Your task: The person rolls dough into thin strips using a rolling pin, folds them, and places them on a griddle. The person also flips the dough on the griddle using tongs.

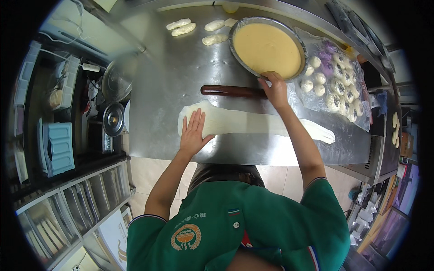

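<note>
A long, flat strip of pale dough [239, 121] lies across the metal table, broad at its left end and narrowing to the right. My left hand [193, 131] rests flat on the broad end with its fingers stretched out. Beyond the strip stands a big round metal bowl [234, 53] filled with smooth yellow batter [268, 47]. At the bowl's near edge, my right hand [275, 88] has its fingers curled over the rim and its thumb outside; the fingertips are partly hidden. A dark brown rolling pin [230, 91] lies between dough and bowl, its right end beside my right hand.
Several small dough pieces [184, 29] lie at the back of the table [158, 90]. On the right, round filled dough balls [338, 86] sit with clear plastic film [312, 101]. Metal lids [113, 119] and a blue tray [60, 147] are on the left shelving.
</note>
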`<action>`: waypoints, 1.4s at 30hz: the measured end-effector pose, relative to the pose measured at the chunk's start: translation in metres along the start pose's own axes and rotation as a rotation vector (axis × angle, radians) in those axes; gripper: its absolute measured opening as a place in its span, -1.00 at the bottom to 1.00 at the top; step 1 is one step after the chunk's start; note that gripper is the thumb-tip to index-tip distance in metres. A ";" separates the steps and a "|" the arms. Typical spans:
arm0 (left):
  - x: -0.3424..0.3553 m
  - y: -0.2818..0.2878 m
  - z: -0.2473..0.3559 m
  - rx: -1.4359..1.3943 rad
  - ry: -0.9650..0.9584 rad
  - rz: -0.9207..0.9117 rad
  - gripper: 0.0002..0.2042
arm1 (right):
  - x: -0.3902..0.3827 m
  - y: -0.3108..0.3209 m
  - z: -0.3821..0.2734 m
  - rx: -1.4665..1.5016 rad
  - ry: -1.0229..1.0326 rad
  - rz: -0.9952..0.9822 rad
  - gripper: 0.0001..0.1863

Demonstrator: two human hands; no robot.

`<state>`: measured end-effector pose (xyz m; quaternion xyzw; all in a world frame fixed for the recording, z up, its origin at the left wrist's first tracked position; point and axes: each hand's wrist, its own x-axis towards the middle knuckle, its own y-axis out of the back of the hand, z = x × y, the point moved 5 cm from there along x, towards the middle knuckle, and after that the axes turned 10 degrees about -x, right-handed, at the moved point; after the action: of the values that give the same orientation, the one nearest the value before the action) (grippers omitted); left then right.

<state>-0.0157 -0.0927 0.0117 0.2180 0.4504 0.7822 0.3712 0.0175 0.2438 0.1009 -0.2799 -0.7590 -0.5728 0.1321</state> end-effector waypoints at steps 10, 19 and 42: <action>-0.003 -0.001 0.005 -0.021 0.032 -0.019 -0.08 | -0.203 0.068 0.076 0.026 0.227 -0.446 -0.40; -0.001 -0.011 -0.003 0.058 0.023 -0.072 -0.07 | -0.262 0.087 0.126 -0.371 -0.759 0.055 -0.39; -0.096 0.029 -0.035 0.090 -0.064 -0.239 -0.14 | -0.162 -0.060 -0.130 -0.097 0.164 -0.613 0.09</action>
<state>0.0095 -0.1953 0.0182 0.2041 0.4957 0.7041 0.4657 0.0986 0.0651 0.0089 0.0029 -0.7664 -0.6423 0.0007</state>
